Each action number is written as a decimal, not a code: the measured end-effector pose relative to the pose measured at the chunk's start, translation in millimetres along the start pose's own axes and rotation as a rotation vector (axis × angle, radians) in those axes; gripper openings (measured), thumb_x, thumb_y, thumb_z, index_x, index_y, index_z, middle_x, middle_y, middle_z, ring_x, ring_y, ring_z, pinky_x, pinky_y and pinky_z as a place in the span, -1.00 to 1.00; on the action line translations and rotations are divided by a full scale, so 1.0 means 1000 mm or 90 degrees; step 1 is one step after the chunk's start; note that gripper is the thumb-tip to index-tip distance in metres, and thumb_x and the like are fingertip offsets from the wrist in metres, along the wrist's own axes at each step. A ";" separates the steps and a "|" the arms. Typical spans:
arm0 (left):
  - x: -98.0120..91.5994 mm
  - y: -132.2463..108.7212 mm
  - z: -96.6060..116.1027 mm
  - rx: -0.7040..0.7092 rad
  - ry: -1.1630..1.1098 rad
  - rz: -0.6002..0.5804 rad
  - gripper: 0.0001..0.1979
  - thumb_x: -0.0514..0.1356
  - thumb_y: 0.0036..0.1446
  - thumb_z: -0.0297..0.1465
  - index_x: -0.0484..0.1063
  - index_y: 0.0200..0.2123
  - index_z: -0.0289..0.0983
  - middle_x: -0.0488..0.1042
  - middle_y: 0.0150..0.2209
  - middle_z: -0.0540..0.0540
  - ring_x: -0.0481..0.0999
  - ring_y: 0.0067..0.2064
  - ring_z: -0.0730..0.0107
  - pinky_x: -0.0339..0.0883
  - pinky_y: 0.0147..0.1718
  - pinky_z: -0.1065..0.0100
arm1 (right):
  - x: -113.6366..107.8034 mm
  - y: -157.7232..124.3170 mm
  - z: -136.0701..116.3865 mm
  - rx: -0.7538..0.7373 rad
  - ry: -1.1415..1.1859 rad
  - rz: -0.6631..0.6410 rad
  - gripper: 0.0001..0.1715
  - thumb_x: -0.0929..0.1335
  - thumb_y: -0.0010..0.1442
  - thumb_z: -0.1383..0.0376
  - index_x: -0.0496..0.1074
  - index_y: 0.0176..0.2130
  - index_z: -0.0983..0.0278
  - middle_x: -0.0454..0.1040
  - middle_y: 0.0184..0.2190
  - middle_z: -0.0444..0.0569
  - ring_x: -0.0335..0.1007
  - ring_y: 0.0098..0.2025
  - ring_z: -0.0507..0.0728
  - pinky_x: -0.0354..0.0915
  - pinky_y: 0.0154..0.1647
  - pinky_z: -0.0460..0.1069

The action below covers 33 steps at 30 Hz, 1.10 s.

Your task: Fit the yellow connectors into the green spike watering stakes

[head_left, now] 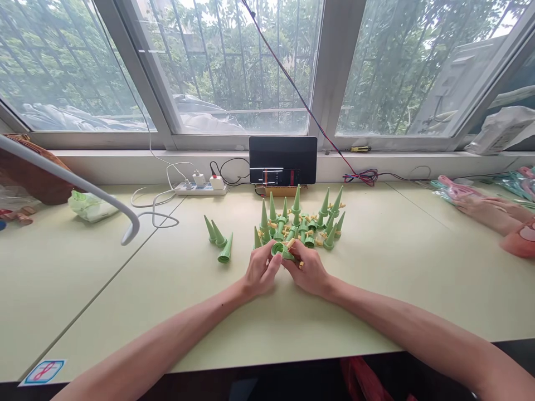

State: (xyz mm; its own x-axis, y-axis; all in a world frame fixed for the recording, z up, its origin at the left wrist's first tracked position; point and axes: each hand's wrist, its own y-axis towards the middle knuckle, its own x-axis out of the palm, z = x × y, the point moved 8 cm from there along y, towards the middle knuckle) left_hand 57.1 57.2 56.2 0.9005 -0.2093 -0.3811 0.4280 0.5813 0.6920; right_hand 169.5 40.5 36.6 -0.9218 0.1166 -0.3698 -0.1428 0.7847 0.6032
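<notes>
Black screen (283, 153) stands at rear of pale green tabletop (409, 284); both of the person's hands are in front of it, w/ the cone cluster (296, 206) btw hands & screen. Tabletop's near edge runs below the hands, well apart from them, & the forearms cross it. Wide room to move to R of screen's front, out to the bagged pink items (451, 189); more btw hands & near edge. To L of screen it's tighter: loose cones (218, 234) first, then a pale curved bar (96, 195) jutting in farther L.

L hand (261, 270) is curled, gripping the held cone (282, 252), hollow end twd the person; R hand (310, 267) closes on its other side, nr a yellow pc (291, 243). Can't tell if that pc is fixed in the cone.

Count: 1 held cone, in front of screen; 3 loose ones front-L of screen, 2 upright, 1 on its side; cluster 10+, overlapping, exact no. unclear; 1 phone (281, 177) at screen's foot; 1 power strip (203, 190) L of screen
</notes>
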 end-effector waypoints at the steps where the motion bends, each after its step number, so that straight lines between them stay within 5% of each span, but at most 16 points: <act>1: 0.000 0.000 0.000 -0.002 0.003 -0.003 -0.65 -0.07 0.40 -0.22 0.17 -0.44 -0.24 0.17 -0.65 0.10 0.13 -0.64 0.53 0.02 -0.60 0.42 | 0.000 0.000 0.000 0.005 -0.003 0.002 -0.89 0.32 0.27 0.27 0.25 -0.26 0.21 0.34 -0.55 -0.22 0.13 -0.58 -0.01 0.16 -0.53 -0.11; 6: 0.000 0.000 -0.002 -0.015 0.003 -0.003 -0.64 -0.09 0.41 -0.22 0.18 -0.44 -0.24 0.21 -0.65 0.09 0.17 -0.64 0.52 0.08 -0.57 0.42 | -0.002 0.000 0.002 0.016 0.010 0.018 -0.88 0.32 0.30 0.26 0.32 -0.15 0.22 0.40 -0.45 -0.17 0.17 -0.58 -0.02 0.24 -0.50 -0.10; 12: 0.000 0.000 -0.010 -0.077 -0.012 0.001 -0.59 -0.12 0.42 -0.17 0.19 -0.45 -0.24 0.25 -0.67 0.08 0.21 -0.64 0.51 0.13 -0.57 0.42 | -0.001 -0.001 0.006 0.065 0.039 0.007 -0.60 0.32 0.32 0.21 0.28 0.12 0.25 0.41 -0.42 -0.14 0.25 -0.54 0.01 0.27 -0.48 -0.08; 21: 0.006 0.000 -0.024 -0.188 -0.062 -0.033 -0.53 -0.17 0.41 -0.05 0.22 -0.41 -0.24 0.27 -0.68 0.09 0.23 -0.66 0.48 0.21 -0.55 0.39 | 0.002 0.004 0.007 0.085 0.001 -0.036 -0.89 0.27 0.38 0.22 0.26 -0.15 0.22 0.48 -0.43 -0.12 0.39 -0.46 0.08 0.29 -0.41 -0.06; 33: 0.008 0.002 -0.021 -0.165 -0.037 -0.044 -0.52 -0.16 0.41 -0.05 0.23 -0.41 -0.24 0.25 -0.67 0.08 0.26 -0.60 0.46 0.21 -0.52 0.38 | 0.010 0.003 0.007 0.093 0.010 -0.099 -0.83 0.21 0.40 0.24 0.04 -0.22 0.17 0.51 -0.38 -0.07 0.45 -0.39 0.13 0.33 -0.35 0.00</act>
State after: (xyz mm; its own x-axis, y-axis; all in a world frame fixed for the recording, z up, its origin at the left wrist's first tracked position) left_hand 63.1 73.4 41.5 0.8760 -0.2961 -0.3807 0.4613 0.7448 0.4822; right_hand 162.1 48.7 29.5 -0.8984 -0.0210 -0.4387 -0.2309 0.8723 0.4311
